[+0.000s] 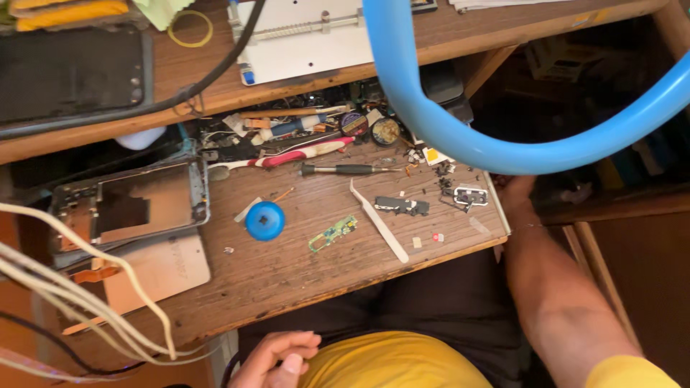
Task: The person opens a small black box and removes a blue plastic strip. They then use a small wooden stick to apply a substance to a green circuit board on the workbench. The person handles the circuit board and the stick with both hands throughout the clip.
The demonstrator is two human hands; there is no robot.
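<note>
Wooden pull-out tray (287, 276) — scratched, littered with small parts (my right hand (519, 197) reaches past its right edge, grip hidden, I cannot tell). My left hand (277, 357) rests loosely curled, empty, below it.

- Left hand (277, 359) — bare, no rings or glove to be seen; only part of it shows at the bottom edge.
- Right hand (519, 197) — bare, mostly hidden at the desk's edge; thin thread or band at the wrist, hard to make out.
- Right forearm bare from wrist to near the elbow.
- Yellow sleeve (627, 372) — short, its hem shows at the bottom right corner.
- Yellow shirt (392, 363) — plain, same yellow, no print visible, covers the belly.
- Dark trousers (438, 298) — black or dark grey, plain cloth over the lap.
</note>
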